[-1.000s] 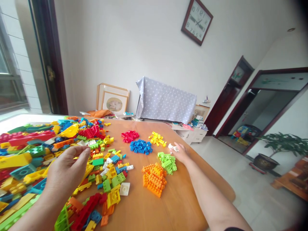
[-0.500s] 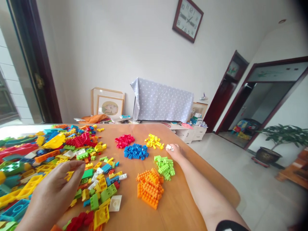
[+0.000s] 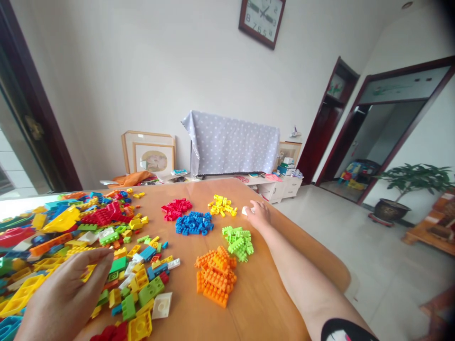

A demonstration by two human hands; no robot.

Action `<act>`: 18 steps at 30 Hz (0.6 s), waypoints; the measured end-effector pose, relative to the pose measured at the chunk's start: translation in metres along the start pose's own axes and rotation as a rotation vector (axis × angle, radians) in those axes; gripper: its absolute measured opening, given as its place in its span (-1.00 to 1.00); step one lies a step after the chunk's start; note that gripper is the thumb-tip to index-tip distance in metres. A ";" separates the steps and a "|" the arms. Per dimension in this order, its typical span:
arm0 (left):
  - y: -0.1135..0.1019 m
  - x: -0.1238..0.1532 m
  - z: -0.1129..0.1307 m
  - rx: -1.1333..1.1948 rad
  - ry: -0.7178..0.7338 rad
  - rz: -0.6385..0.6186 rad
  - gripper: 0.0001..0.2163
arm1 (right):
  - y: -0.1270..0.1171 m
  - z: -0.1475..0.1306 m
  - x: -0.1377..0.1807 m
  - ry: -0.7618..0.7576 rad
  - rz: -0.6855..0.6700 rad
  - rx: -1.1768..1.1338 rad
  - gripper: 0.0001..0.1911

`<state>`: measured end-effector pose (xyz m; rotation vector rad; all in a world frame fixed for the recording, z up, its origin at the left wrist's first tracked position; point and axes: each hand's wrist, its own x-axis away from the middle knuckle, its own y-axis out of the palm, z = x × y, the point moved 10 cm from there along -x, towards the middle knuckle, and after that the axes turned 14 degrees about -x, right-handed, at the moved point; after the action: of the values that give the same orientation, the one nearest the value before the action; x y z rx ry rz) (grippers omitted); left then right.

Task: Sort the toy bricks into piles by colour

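My right hand [image 3: 259, 214] reaches to the far right of the wooden table [image 3: 249, 303] with its fingers closed round a small white brick [image 3: 244, 211]. It lies just right of the yellow brick pile [image 3: 220, 205] and beyond the green pile [image 3: 237, 240]. My left hand [image 3: 67, 296] hovers low at the near left over the big mixed heap of coloured bricks [image 3: 71, 237], fingers curled together; I cannot make out anything in them. Sorted red [image 3: 176, 208], blue [image 3: 194, 223] and orange [image 3: 215, 274] piles lie between the hands.
A loose white plate brick [image 3: 161, 305] lies near the front. Behind the table stand a cabinet under a dotted grey cloth [image 3: 232, 144], framed pictures [image 3: 149, 154] and a low white cabinet [image 3: 277, 187]. A potted plant [image 3: 401, 189] stands on the tiled floor at right.
The view has tilted and turned, so everything sits lower and further left. My right hand stays by the yellow pile holding the white brick. My left hand has sunk toward the near edge.
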<state>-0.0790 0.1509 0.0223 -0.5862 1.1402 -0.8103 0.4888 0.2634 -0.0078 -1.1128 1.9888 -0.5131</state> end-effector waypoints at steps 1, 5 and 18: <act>0.004 0.000 -0.001 0.011 0.007 -0.034 -0.61 | -0.004 -0.011 0.004 -0.040 -0.016 -0.026 -0.48; 0.011 -0.002 -0.005 0.026 -0.015 -0.119 -0.58 | -0.004 -0.066 0.035 -0.278 -0.214 -0.164 -0.62; -0.004 0.002 0.020 0.031 0.014 -0.124 -0.59 | 0.035 -0.107 0.107 -0.468 -0.524 -0.117 -0.71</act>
<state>-0.0605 0.1470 0.0307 -0.6307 1.1097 -0.9382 0.3527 0.1886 -0.0121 -1.6667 1.3316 -0.3545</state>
